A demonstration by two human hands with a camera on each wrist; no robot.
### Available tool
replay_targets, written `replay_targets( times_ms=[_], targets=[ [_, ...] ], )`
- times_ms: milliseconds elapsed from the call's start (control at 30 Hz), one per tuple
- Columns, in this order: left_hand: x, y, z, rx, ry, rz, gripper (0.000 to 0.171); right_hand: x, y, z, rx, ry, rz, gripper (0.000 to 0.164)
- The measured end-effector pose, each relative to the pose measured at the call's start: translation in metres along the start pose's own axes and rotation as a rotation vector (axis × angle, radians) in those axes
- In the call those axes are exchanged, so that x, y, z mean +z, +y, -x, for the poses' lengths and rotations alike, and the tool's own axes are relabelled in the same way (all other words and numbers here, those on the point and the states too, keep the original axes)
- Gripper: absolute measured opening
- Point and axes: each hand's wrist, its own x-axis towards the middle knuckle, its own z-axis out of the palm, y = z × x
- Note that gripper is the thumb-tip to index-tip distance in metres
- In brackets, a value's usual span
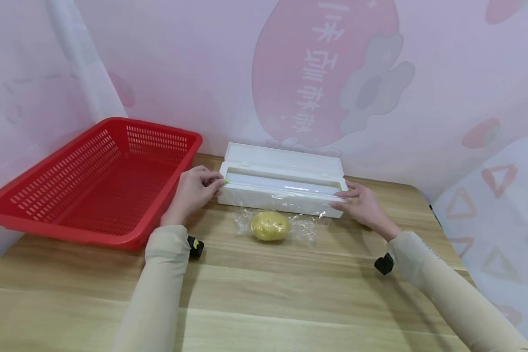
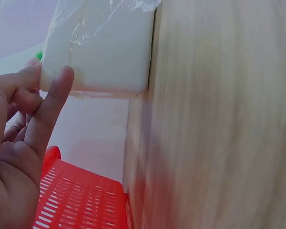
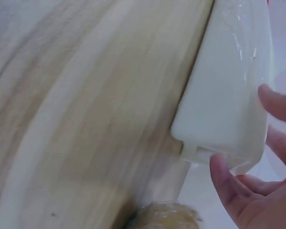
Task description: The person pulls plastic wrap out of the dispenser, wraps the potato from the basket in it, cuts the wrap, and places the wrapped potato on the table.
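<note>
A white cling film box stands with its lid up and a roll of film inside. At its left end, my left hand pinches the small green slider, which is mostly hidden by the fingertips. The right hand grips the opposite end, thumb and fingers spread around the corner in the right wrist view. Clear film hangs over the box's front and lies around a yellow potato on the table just before it.
To the left, a red plastic basket with slotted sides stands on the wooden table. A yellowish-brown thing in shiny wrap shows near the right hand. Behind the box hangs a pink printed cloth.
</note>
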Motion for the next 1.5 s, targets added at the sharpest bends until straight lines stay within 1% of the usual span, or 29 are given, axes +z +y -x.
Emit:
replay_targets(
  times_ms=[100, 300, 500, 600, 733, 900, 1000, 1100, 1233, 1333, 1400, 1500],
  targets=[
    [0.003, 0.000, -0.002, 0.002, 0.006, 0.000, 0.012, -0.003, -0.005, 0.000, 0.022, -0.024, 0.003, 0.058],
    [0.005, 0.000, 0.000, -0.038, -0.005, 0.044, 0.020, -0.008, -0.013, 0.000, 0.032, -0.094, 0.030, 0.066],
    [0.006, -0.003, 0.002, -0.075, -0.006, 0.063, 0.017, -0.004, -0.023, -0.002, 0.082, -0.153, 0.021, 0.080],
    [0.007, -0.004, 0.003, -0.082, -0.007, 0.064, 0.016, 0.000, -0.027, -0.003, 0.097, -0.170, 0.005, 0.081],
    [0.009, -0.004, 0.004, -0.072, -0.001, 0.065, 0.015, 0.005, -0.024, -0.005, 0.075, -0.139, 0.006, 0.071],
    [0.011, -0.002, 0.002, -0.033, 0.008, 0.051, 0.015, 0.011, -0.016, -0.005, 0.041, -0.044, 0.016, 0.052],
    [0.012, -0.001, 0.001, -0.017, 0.012, 0.038, 0.016, 0.013, -0.017, -0.004, 0.031, -0.013, 0.029, 0.045],
    [0.013, 0.001, 0.000, -0.016, 0.020, 0.034, 0.016, 0.014, -0.023, -0.003, 0.037, -0.002, 0.047, 0.048],
    [0.013, 0.002, -0.001, -0.012, 0.030, 0.041, 0.015, 0.017, -0.032, -0.004, 0.056, 0.022, 0.061, 0.066],
    [0.014, 0.003, -0.001, -0.021, 0.040, 0.042, 0.015, 0.024, -0.034, -0.006, 0.039, 0.056, 0.112, 0.074],
    [0.015, 0.004, -0.001, -0.037, 0.046, 0.029, 0.016, 0.029, -0.034, -0.007, 0.025, 0.085, 0.156, 0.074],
    [0.017, 0.007, -0.002, -0.065, 0.064, 0.004, 0.019, 0.034, -0.034, -0.006, -0.008, 0.114, 0.237, 0.068]
  ],
)
